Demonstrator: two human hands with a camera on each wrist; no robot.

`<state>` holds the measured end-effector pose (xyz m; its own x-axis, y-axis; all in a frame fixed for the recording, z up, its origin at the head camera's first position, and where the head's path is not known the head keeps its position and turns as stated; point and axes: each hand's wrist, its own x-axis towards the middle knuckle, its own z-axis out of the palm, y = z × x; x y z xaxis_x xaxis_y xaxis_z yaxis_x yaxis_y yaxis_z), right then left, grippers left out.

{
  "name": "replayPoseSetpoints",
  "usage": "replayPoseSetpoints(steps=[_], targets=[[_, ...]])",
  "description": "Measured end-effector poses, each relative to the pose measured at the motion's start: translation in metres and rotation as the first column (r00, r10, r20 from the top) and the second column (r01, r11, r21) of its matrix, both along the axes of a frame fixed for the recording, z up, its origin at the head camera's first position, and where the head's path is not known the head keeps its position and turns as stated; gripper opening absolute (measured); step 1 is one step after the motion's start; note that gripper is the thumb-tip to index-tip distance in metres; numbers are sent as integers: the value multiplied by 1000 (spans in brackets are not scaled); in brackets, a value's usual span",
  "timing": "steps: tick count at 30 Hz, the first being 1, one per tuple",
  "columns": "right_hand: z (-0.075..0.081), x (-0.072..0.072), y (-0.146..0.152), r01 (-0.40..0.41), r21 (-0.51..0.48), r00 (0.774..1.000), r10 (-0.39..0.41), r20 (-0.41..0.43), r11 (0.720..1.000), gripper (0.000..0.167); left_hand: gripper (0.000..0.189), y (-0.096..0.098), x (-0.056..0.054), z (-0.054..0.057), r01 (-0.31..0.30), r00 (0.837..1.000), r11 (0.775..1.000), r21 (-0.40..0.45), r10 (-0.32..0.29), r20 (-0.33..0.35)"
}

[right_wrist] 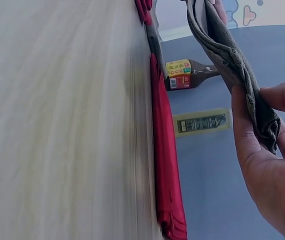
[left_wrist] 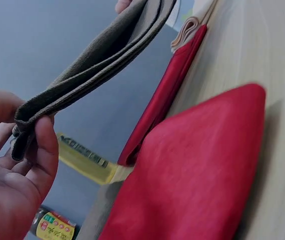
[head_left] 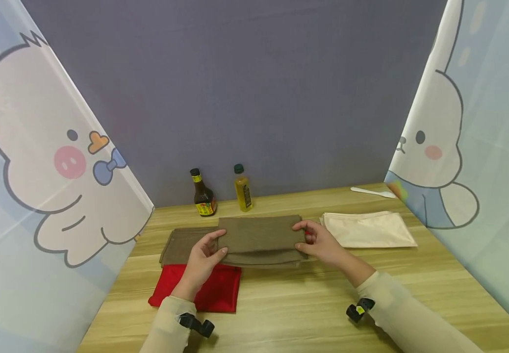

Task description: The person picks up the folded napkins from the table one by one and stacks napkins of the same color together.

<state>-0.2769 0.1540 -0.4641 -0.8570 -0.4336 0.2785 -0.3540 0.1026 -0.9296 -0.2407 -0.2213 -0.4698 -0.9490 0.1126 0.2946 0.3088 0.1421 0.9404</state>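
Note:
A folded brown cloth (head_left: 259, 233) is held up level over the table between both hands, its layers showing edge-on in the wrist views. My left hand (head_left: 201, 262) pinches its left end, thumb on the near side. At the other end, the right hand (head_left: 320, 243) pinches it between thumb and fingers. Beneath the left forearm lies a folded red cloth (head_left: 216, 294). Another folded brown cloth (head_left: 184, 245) lies behind that one. The right wrist view shows a second red cloth (right_wrist: 165, 150) on the table, mostly hidden by the held cloth in the head view.
A folded cream cloth (head_left: 369, 229) lies at the right. Along the back wall stand a dark sauce bottle (head_left: 204, 196) and a yellow oil bottle (head_left: 243, 193). A white plastic utensil (head_left: 373, 192) rests at the back right. Printed curtains flank the wooden table (head_left: 307, 314).

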Motion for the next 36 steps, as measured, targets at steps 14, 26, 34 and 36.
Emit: replayPoseSetpoints(steps=[14,26,34,36], targets=[[7,-8,-38,13,23,1000,-13,9,1000,42,44,-25,-5,-2,-167,983,980,111,173,-54],[14,-15,-64,42,30,999,-43,25,999,42,45,-37,-4,-1,-216,970,956,197,234,-71],[13,-22,-78,50,5,998,-50,43,999,42,50,-46,-4,-1,-220,967,950,220,241,-77],[14,-23,-82,52,-5,997,-51,53,999,41,50,-47,-5,-2,-234,964,946,225,256,-73]])
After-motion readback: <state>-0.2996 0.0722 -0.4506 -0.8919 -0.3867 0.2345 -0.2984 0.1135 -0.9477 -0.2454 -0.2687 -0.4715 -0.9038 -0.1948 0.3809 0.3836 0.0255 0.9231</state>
